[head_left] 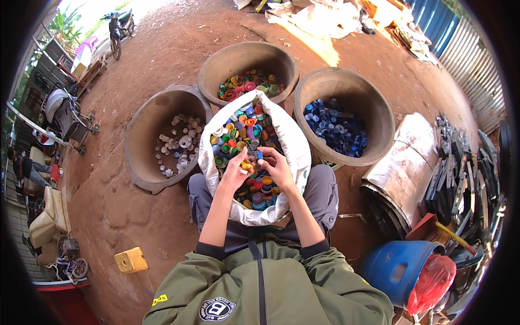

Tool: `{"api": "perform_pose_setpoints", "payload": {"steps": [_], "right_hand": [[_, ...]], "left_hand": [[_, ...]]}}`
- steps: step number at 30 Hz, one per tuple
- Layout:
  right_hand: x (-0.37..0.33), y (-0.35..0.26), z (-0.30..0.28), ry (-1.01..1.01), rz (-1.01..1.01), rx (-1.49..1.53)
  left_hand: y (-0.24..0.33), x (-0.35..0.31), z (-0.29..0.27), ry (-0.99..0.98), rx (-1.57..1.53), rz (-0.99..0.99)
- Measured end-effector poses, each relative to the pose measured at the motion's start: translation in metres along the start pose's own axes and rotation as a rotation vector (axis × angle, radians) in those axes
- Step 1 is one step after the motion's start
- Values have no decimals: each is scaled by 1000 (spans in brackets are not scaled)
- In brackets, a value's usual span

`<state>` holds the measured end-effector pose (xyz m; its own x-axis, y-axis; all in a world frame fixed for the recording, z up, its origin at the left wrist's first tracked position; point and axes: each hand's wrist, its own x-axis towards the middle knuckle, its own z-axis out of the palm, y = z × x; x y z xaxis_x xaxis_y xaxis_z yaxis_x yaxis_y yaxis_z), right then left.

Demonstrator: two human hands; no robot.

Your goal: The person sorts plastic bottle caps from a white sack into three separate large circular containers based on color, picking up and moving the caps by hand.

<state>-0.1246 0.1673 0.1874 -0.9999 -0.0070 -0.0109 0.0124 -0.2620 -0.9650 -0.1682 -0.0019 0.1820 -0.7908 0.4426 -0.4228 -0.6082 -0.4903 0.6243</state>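
A white woven sack (295, 142) full of mixed-colour plastic bottle caps (233, 140) stands open between my knees. Over its mouth, my left hand (235, 171) is closed on yellow bottle caps (247, 166). My right hand (275, 168) pinches a blue bottle cap (260, 155), with a dark piece beside it between the two hands. Around the sack's far side stand three brown tubs: the left tub (142, 132) holds white caps, the middle tub (212, 67) red, yellow and green caps, and the right tub (374, 108) blue caps.
Bare reddish ground surrounds me. To the right lie a rolled sheet (403, 157), a pile of dark scrap strips (455, 179) and a tipped blue barrel (392, 271) with a red bag. A yellow block (131, 260) sits at left. A stroller (65, 116) and motorbike (117, 32) stand farther off.
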Motion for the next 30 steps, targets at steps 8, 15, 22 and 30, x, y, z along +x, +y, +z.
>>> {"api": "perform_pose_setpoints", "payload": {"steps": [8,15,22,30], "right_hand": [[-2,8,4,162,-138,-258],[1,16,-2,115,-33,-79],[1,1,1,7,47,74],[-5,-35,20,-18,-481,-760]], "left_hand": [[0,-6,15,2,329,92],[-2,-2,-1,31,99,26],[10,-10,12,77,98,51],[-12,1,-3,4,-167,-69]]}}
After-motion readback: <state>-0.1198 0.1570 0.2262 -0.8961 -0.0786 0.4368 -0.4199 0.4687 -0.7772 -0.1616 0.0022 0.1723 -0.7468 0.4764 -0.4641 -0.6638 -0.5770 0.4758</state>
